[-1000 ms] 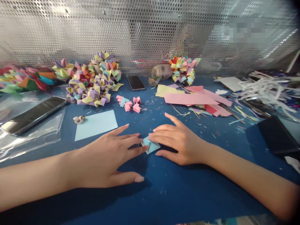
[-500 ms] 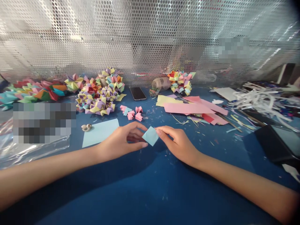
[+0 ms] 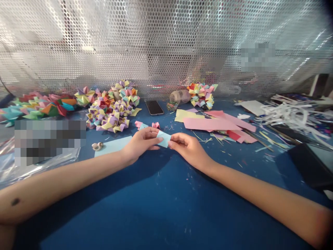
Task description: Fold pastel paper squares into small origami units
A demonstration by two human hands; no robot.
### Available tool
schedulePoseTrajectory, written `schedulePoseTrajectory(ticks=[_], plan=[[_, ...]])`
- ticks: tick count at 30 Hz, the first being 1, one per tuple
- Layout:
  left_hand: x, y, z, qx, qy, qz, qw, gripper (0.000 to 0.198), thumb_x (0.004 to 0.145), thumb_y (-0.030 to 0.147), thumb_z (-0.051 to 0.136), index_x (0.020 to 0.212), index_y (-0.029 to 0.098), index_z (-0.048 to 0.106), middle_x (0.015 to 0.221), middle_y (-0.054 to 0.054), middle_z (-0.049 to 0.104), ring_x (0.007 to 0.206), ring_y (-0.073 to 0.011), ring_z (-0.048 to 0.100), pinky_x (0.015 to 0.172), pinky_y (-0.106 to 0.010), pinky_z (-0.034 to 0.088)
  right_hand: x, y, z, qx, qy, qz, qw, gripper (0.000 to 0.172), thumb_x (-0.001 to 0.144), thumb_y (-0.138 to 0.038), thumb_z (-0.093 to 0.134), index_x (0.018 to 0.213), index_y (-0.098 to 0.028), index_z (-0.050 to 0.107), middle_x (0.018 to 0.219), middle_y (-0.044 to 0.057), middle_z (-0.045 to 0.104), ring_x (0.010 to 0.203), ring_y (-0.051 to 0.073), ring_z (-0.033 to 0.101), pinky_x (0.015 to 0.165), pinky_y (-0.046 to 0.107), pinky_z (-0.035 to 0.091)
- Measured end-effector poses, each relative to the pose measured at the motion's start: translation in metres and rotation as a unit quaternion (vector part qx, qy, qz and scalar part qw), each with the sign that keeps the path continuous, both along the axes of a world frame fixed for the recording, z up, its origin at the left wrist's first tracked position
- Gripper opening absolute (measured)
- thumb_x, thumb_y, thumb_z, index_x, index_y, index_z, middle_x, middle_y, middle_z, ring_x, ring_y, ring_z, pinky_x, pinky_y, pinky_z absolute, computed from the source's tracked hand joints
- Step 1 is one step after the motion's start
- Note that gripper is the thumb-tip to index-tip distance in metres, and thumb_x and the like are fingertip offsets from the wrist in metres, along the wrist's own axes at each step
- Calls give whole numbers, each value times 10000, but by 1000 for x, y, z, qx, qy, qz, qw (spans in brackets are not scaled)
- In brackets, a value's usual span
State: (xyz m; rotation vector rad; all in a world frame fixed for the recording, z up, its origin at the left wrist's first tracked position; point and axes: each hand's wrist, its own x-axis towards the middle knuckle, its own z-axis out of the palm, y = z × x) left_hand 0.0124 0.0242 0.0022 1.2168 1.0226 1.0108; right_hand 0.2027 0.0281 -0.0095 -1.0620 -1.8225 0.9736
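Observation:
A small light blue folded paper (image 3: 164, 139) is held up between both hands, above the blue table (image 3: 166, 201). My left hand (image 3: 142, 142) pinches its left side, with the thumb in front and the fingers behind. Its right edge is gripped by the thumb and fingertips of my right hand (image 3: 189, 148). Behind my left hand sit small pink folded pieces (image 3: 155, 125), partly hidden. A light blue sheet (image 3: 114, 146) lies left of that hand, with a small shiny object (image 3: 97, 146) on it.
Colourful folded-paper clusters (image 3: 111, 114) stand at the back left, another (image 3: 202, 94) behind centre. A phone (image 3: 154, 107) lies between. Pink strips (image 3: 212, 123), white shreds (image 3: 293, 111) and a dark box (image 3: 308, 166) are on the right; clear plastic (image 3: 65, 158) is left.
My left hand has closed on the blue paper, which has turned and moved slightly up and left. My right hand has shifted with it. The view has tilted a little.

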Motion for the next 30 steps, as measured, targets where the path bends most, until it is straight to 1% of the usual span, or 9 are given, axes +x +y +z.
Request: schedulePoseTrajectory(ticks=[5,8,11,15,18,21,24,26,30], plan=[[7,-3,-7,45,-17,1,999,234,712,196,736,871,144,574,808,3,660,696,-82,628,591,-163,528,0,-6,6,36,-29,-52,998,200,775,-375,651,791,-176,644,773,41,682,715,180,634,672,324,510],[6,-3,-8,70,-24,17,997,224,699,192,741,844,138,579,768,14,656,652,-70,617,578,-158,525,3,-6,7,51,-6,-67,996,158,790,-241,603,921,-178,666,844,45,702,785,184,651,739,341,518],[4,-2,-8,75,-31,33,996,230,701,203,739,861,137,586,761,11,662,642,-72,616,572,-163,528,7,-5,6,98,0,-76,992,287,788,-122,536,1048,-188,637,929,39,695,847,169,646,782,338,514],[3,-3,-8,71,-29,18,997,259,714,223,730,921,136,602,820,-12,675,708,-97,636,571,-167,535,10,-4,5,190,-52,-71,978,240,832,-154,553,1054,-184,641,937,34,691,849,154,638,787,319,509],[3,-3,-8,72,-28,0,997,262,718,238,729,933,136,619,842,-17,671,715,-99,630,549,-160,527,11,-4,3,303,-133,-40,943,241,835,-171,593,1067,-161,654,961,52,696,873,171,630,813,336,497],[3,-4,-10,69,-16,-8,997,232,706,237,742,887,131,644,831,-15,665,692,-95,621,553,-167,531,14,-4,0,427,-228,-26,874,206,846,-208,611,1029,-138,675,954,71,708,866,204,617,804,369,476],[3,-4,-11,80,5,-22,997,189,704,226,745,847,126,673,797,-12,661,665,-89,616,562,-169,531,17,-4,-1,499,-277,-32,821,182,849,-255,630,984,-144,684,895,54,721,816,208,617,758,370,453],[3,-5,-11,92,17,-34,995,170,715,218,737,851,127,693,786,-11,665,648,-79,611,558,-157,521,18,-5,0,513,-281,-39,810,151,845,-263,642,943,-159,689,858,31,728,787,196,618,740,360,436],[2,-5,-12,124,41,-49,990,160,737,221,723,878,144,716,792,-13,681,653,-78,610,562,-152,515,18,-6,1,518,-279,-42,807,112,840,-275,654,885,-179,691,807,-1,731,753,175,614,733,348,411]])
